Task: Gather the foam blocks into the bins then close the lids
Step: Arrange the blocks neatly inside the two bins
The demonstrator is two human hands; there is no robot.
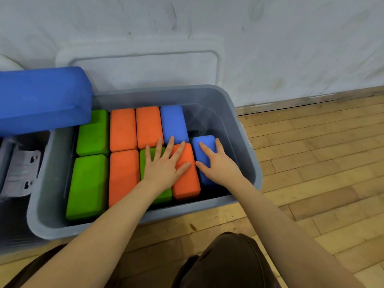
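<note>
1. The grey bin [247, 146] stands on the wooden floor [311, 163] against the wall, its lid [143, 67] leaning upright behind it.
2. Foam blocks fill the bin in two rows.
3. The left hand [164, 165] lies flat, fingers spread, on a green block [145, 161] and an orange block [186, 179].
4. The right hand [216, 163] grips a blue block [204, 146] at the bin's right edge.
5. A large blue block [41, 98] rests on the bin's far left corner.

Left arm: bare forearm, extended forward from lower left.
Left hand [166, 163]: palm down, fingers straight and spread, thumb out to the right.
Right arm: bare forearm, extended forward from lower right, angled inward.
Right hand [218, 163]: palm down, index finger and thumb splayed, remaining fingers bent downward at the far side.
Spacing: thumbs nearly touching.
</note>
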